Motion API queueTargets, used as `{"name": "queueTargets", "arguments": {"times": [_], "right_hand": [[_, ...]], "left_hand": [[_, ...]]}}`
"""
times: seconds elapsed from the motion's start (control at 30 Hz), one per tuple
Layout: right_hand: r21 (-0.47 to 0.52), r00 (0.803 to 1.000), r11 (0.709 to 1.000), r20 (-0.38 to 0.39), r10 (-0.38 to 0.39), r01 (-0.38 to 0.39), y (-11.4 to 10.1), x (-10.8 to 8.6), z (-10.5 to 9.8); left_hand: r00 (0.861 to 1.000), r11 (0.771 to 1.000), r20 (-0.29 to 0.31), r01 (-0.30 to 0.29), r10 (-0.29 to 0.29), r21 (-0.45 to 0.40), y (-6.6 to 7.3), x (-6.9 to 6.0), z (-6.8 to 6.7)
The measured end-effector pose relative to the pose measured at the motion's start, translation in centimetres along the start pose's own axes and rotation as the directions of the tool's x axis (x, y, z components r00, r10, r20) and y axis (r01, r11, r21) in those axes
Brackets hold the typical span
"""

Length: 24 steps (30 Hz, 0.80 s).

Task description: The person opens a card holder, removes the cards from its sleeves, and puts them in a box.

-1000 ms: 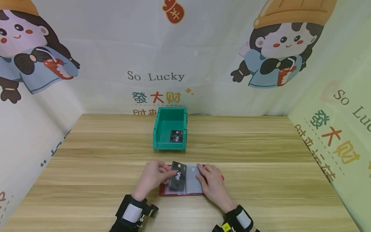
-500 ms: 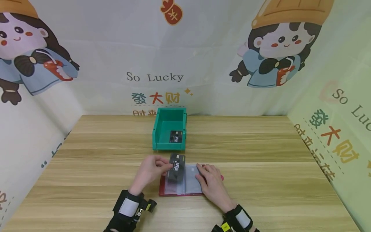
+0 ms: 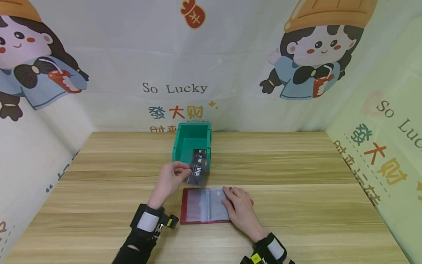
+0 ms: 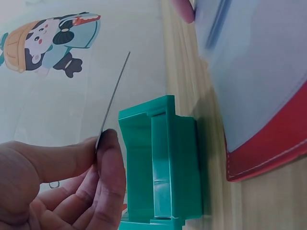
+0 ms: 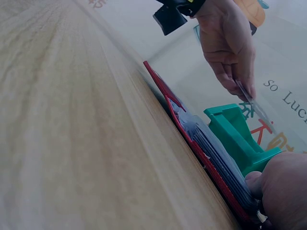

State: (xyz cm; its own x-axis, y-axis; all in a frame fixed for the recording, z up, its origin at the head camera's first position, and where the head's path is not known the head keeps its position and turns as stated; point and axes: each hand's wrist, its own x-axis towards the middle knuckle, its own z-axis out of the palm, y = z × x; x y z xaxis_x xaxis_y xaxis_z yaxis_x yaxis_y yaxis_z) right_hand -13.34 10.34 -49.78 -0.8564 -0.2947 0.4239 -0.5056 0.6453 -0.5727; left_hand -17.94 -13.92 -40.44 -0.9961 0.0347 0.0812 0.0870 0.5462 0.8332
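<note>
My left hand (image 3: 170, 180) pinches a black Vip card (image 3: 197, 173) by its left edge, over the front end of the green bin (image 3: 175, 146). In the left wrist view the card (image 4: 113, 98) shows edge-on between thumb and fingers (image 4: 109, 177), above the table. Another black card (image 3: 199, 152) lies inside the bin, partly covered by the held one. My right hand (image 3: 243, 212) rests on the right side of an open red card holder (image 3: 184, 212) with clear sleeves (image 3: 196, 205). From the right wrist, its stacked sleeves (image 5: 216, 153) are seen from the side.
The wooden table (image 3: 296, 176) extends on both sides of the holder. Behind it and along the sides hangs a printed cloth (image 3: 230, 73) with cartoon figures and lettering. Both wrists wear black straps with small cameras.
My left hand has carried the card up and away from the holder to the bin's front end, uncovering the left sleeve. The right hand has stayed on the holder.
</note>
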Motion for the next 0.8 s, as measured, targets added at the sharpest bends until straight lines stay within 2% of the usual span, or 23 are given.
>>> {"name": "queueTargets", "arguments": {"times": [0.17,0.3,0.53,0.8], "right_hand": [[0.003,1.0,1.0,-0.001,0.003,-0.003,0.0,0.0,0.1],[0.004,1.0,1.0,0.002,0.005,-0.005,0.1,0.0,0.1],[0.015,1.0,1.0,0.007,0.017,-0.018,0.0,0.1,0.1],[0.011,1.0,1.0,0.016,0.023,-0.024,0.2,0.1,0.1]], "left_hand": [[0.998,0.999,-0.055,-0.041,0.042,0.022,0.1,1.0,0.0],[0.995,0.998,-0.092,-0.045,0.048,0.036,0.1,1.8,0.1],[0.991,1.0,-0.131,-0.02,0.022,0.023,0.2,2.7,0.3],[0.985,1.0,-0.169,-0.024,0.024,0.001,0.5,3.7,1.0]]}}
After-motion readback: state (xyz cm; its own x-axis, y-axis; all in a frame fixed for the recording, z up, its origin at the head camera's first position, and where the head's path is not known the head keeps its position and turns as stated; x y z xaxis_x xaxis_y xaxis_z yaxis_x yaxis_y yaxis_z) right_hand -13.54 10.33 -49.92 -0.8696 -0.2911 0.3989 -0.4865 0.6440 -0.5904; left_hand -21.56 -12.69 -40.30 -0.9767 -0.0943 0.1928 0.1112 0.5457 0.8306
